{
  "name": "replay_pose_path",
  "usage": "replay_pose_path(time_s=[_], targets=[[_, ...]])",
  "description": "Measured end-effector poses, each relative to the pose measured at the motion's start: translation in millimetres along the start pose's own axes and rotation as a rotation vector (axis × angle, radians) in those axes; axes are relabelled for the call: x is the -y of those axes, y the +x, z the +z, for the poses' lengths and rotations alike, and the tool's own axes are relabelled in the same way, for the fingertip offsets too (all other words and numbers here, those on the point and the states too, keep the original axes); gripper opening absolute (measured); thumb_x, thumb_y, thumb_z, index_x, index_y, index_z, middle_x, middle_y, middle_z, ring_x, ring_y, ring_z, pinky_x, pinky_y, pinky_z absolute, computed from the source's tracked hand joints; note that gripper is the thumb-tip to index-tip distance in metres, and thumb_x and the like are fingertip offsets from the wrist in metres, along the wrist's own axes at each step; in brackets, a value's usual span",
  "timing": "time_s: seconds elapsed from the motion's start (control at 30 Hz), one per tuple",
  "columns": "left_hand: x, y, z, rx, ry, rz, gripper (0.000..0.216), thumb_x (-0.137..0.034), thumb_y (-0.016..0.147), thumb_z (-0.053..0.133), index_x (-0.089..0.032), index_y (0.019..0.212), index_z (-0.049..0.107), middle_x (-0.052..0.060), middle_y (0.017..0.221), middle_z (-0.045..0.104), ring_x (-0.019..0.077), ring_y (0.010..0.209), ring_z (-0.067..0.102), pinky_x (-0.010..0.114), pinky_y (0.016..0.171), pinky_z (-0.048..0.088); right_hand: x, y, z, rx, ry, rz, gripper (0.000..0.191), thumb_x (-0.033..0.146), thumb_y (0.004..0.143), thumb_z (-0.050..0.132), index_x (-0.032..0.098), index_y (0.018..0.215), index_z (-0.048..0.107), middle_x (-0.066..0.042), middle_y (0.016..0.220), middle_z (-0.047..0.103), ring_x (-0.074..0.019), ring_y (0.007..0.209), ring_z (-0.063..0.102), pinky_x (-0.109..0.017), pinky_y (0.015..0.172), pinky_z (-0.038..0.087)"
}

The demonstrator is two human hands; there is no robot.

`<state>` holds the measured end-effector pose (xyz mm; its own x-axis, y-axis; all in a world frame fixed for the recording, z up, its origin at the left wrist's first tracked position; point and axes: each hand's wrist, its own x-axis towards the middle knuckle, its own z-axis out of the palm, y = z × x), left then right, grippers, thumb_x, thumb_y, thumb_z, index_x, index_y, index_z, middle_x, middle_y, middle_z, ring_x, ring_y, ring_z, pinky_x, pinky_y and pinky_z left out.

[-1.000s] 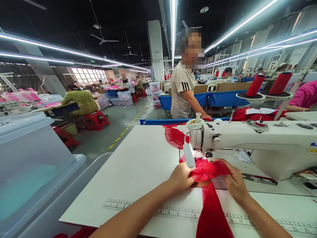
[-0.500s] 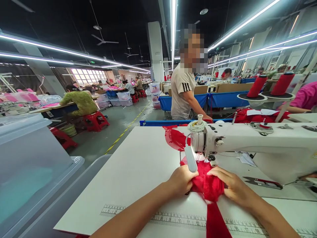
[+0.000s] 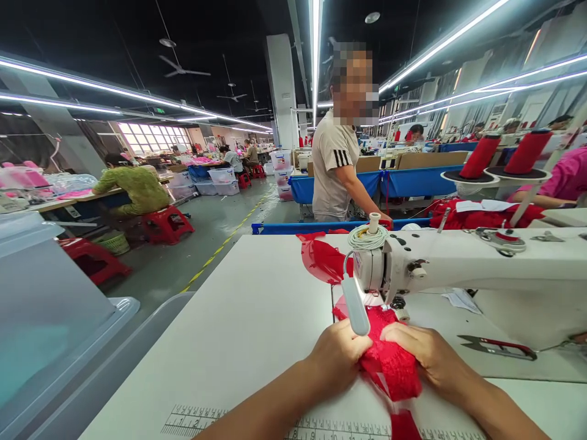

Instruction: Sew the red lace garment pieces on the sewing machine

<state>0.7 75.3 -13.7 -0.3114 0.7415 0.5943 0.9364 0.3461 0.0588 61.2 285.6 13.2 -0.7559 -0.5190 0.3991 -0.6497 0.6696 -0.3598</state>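
Observation:
A bunched piece of red lace fabric (image 3: 389, 360) lies on the white sewing table (image 3: 257, 324), just in front of the needle of a white sewing machine (image 3: 458, 275). My left hand (image 3: 339, 357) is closed, pinching the fabric's left side beneath the machine's small white lamp (image 3: 355, 305). My right hand (image 3: 424, 354) grips the fabric's right side with curled fingers. More red fabric (image 3: 323, 256) trails out behind the machine head. A red strip (image 3: 406, 425) hangs toward me over the printed ruler at the table's front edge.
Thread snips (image 3: 498, 347) lie on the table at right. Two red thread cones (image 3: 502, 153) stand above the machine. A person in a beige shirt (image 3: 337, 171) stands beyond the table. Clear plastic bins (image 3: 50, 318) sit at my left. Other workers sit at benches in the aisle.
My hands have drawn together and gathered the flat red fabric into a bunch in front of the needle. The view has shifted slightly forward over the table.

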Motion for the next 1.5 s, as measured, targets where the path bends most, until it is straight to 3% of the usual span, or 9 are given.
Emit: replay_pose_path(time_s=[0.1,0.2,0.53,0.73,0.9,1.0,1.1,1.2,1.5], targets=[[-0.5,0.5,-1.1,0.009,0.023,0.018,0.027,-0.007,0.062,0.052,-0.02,0.063,0.028,-0.003,0.061,0.039,0.0112,0.058,0.039,0.025,0.049,0.026,-0.3,0.2,0.6,-0.02,-0.005,-0.009,0.02,0.014,0.095,0.037,0.021,0.095,0.056,-0.005,0.082,0.064,-0.0176,0.071,0.057,-0.028,0.06,0.046],[-1.5,0.9,-1.5,0.005,0.036,0.033,0.025,-0.009,0.066,0.053,-0.02,0.062,0.031,-0.003,0.061,0.039,0.0112,0.057,0.038,0.026,0.049,0.025,-0.2,-0.5,0.8,-0.015,-0.004,-0.035,0.032,0.007,0.088,0.041,0.021,0.112,0.056,-0.008,0.096,0.067,-0.0195,0.083,0.062,-0.029,0.068,0.05],[-7.7,4.7,-10.4,0.025,0.13,0.079,0.031,-0.006,0.084,0.044,-0.017,0.056,0.041,-0.002,0.059,0.035,0.0112,0.054,0.029,0.027,0.047,0.017,2.2,-3.3,13.7,-0.125,-0.227,-0.035,0.024,0.008,0.09,0.04,0.022,0.089,0.06,-0.005,0.087,0.064,-0.015,0.068,0.054,-0.025,0.056,0.038],[-16.4,3.7,-19.0,0.223,0.098,0.077,0.033,-0.011,0.094,0.037,-0.017,0.063,0.049,0.0,0.067,0.04,0.012,0.056,0.031,0.027,0.049,0.023,-3.6,-8.7,20.4,-0.151,-0.21,-0.023,0.023,0.014,0.093,0.041,0.021,0.082,0.06,-0.004,0.079,0.063,-0.0154,0.067,0.052,-0.026,0.057,0.036],[-24.4,9.3,-43.8,0.406,-0.019,0.052,0.014,-0.026,0.084,0.052,-0.016,0.075,0.054,0.003,0.076,0.044,0.0133,0.061,0.034,0.027,0.052,0.031,-2.8,-8.8,18.6,-0.135,-0.228,-0.01,0.022,0.014,0.091,0.042,0.021,0.079,0.059,-0.004,0.077,0.062,-0.0159,0.067,0.051,-0.027,0.057,0.035],[-25.3,12.0,-54.6,0.489,-0.026,0.021,0.031,-0.042,0.092,0.045,-0.016,0.079,0.056,0.004,0.079,0.047,0.0149,0.064,0.037,0.028,0.055,0.034,-2.3,-8.7,18.6,-0.141,-0.24,-0.007,0.021,0.013,0.089,0.043,0.021,0.078,0.059,-0.004,0.076,0.062,-0.0165,0.068,0.051,-0.027,0.058,0.036],[-22.5,11.6,-56.8,0.499,-0.053,-0.008,0.068,-0.066,0.095,0.013,-0.017,0.081,0.058,0.006,0.082,0.049,0.0162,0.064,0.038,0.028,0.056,0.034,-1.5,-7.9,17.2,-0.145,-0.25,-0.016,0.02,0.012,0.088,0.044,0.021,0.078,0.058,-0.005,0.077,0.062,-0.0166,0.068,0.052,-0.027,0.058,0.036],[-19.8,9.9,-55.5,0.482,-0.052,-0.031,0.088,-0.068,0.087,-0.013,-0.018,0.081,0.059,0.008,0.083,0.051,0.0174,0.063,0.039,0.029,0.057,0.034,1.2,-6.5,13.7,-0.118,-0.261,-0.044,0.019,0.011,0.088,0.044,0.02,0.078,0.057,-0.004,0.075,0.062,-0.0163,0.065,0.051,-0.027,0.055,0.035],[-15.3,2.0,-45.8,0.373,0.013,0.015,0.083,-0.067,0.09,-0.007,-0.019,0.075,0.059,0.008,0.074,0.054,0.018,0.062,0.041,0.031,0.057,0.032,1.8,-4.5,17.4,-0.202,-0.276,-0.124,0.018,0.011,0.086,0.042,0.023,0.078,0.053,-0.003,0.073,0.062,-0.0163,0.06,0.053,-0.028,0.05,0.036]])
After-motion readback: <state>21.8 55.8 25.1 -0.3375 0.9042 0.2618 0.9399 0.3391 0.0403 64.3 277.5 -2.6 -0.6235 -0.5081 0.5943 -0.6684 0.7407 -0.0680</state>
